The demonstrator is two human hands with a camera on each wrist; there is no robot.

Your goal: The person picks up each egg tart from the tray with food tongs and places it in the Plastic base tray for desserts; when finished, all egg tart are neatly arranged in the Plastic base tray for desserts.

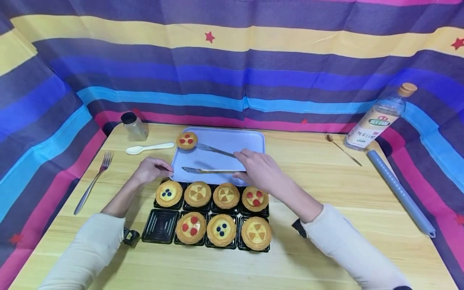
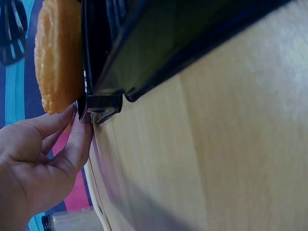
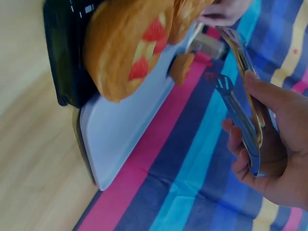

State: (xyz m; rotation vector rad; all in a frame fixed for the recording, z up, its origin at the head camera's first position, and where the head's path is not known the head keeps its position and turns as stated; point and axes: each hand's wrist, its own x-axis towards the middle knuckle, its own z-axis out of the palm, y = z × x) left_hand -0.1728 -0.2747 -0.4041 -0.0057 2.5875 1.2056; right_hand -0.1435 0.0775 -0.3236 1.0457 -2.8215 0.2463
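My right hand [image 1: 262, 169] grips metal tongs [image 3: 250, 115], whose two arms are spread apart above the light blue tray [image 1: 221, 139]. An egg tart with red toppings [image 1: 186, 141] lies at the tray's far left corner, close to the tip of one tong arm. At the tray's near left corner, my left hand [image 1: 150, 169] pinches the rim between thumb and fingers; the black box partly hides the fingertips [image 2: 84, 127] in the left wrist view. Two rows of black square boxes hold several tarts with red, blue or wedge-shaped toppings, including a blue-topped tart [image 1: 168, 193] near my left hand.
A black box [image 1: 159, 226] at the front left shows its ribbed bottom. Leftward lie a fork [image 1: 95, 181], a white spoon [image 1: 149, 148] and a black-lidded jar [image 1: 135, 127]. At right are a bottle [image 1: 378, 117], a thin spoon [image 1: 342, 149] and a grey-blue bar [image 1: 400, 193].
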